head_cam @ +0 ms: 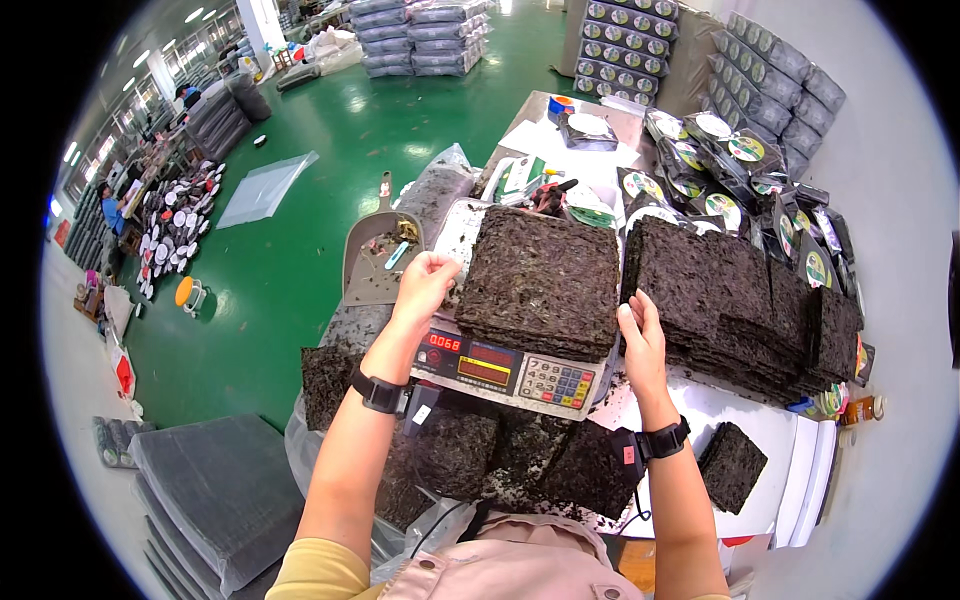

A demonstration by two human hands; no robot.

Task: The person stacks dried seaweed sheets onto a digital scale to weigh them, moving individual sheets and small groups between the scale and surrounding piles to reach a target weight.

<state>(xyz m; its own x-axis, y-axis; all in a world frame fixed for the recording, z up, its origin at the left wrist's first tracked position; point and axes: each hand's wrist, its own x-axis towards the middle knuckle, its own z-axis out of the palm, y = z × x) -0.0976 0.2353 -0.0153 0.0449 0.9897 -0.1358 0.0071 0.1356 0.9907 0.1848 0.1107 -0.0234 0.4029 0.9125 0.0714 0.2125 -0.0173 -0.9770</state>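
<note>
A thick stack of dried seaweed sheets lies on the tray of a digital scale, whose display shows lit red digits. At the stack's left edge is my left hand, thumb and fingertips drawn together; whether a scrap is pinched between them cannot be made out. My right hand is beside the stack's right edge, thumb apart from the fingers and no object in it. It is also close to a larger pile of seaweed on the right. More seaweed stacks lie between the scale and my body.
A dustpan holding scraps and a light-blue cutter is left of the scale. Behind the scale stands a white tray with labels and a dark glove. Labelled packets heap at the right. One small seaweed stack lies near right.
</note>
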